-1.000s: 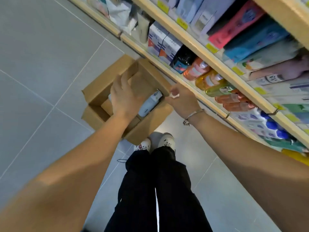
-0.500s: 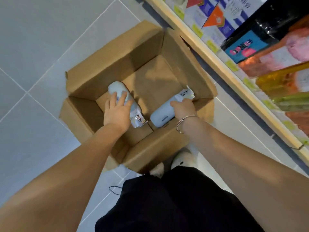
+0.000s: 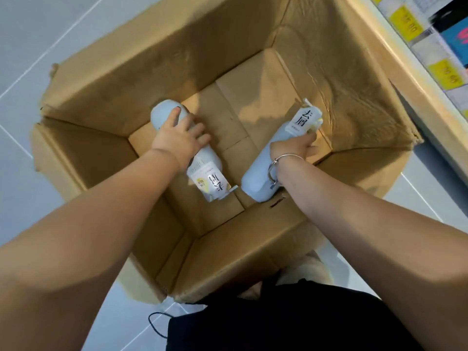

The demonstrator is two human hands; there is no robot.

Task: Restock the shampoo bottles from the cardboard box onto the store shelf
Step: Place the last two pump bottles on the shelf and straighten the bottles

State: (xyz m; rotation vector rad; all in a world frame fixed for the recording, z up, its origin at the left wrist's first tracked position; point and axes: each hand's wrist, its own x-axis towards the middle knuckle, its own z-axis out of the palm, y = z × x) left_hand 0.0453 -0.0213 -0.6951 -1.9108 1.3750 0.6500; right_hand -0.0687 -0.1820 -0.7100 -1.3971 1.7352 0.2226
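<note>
View dropped closer into cardboard box (image 3: 336, 69), hands (image 3: 177, 141) apparently clasping 2 shampoo bottles (image 3: 263, 173), grey tiled floor (image 3: 38, 46), shelf edge (image 3: 415, 79).

Bright overhead light, soft shadows, warped blurry edges.

Pale grey floor tiles (image 3: 38, 34) w/ thin grout lines, left side & btm right. Yellow price tags (image 3: 405, 20) along shelf edge, top right, print too blurred to read. Black trousers (image 3: 291, 320) at btm centre, thin black cord (image 3: 154, 325) looping off left side. Light-coloured shoe (image 3: 312, 268) just above trousers. Silver bracelet (image 3: 283, 160) on wrist.
</note>
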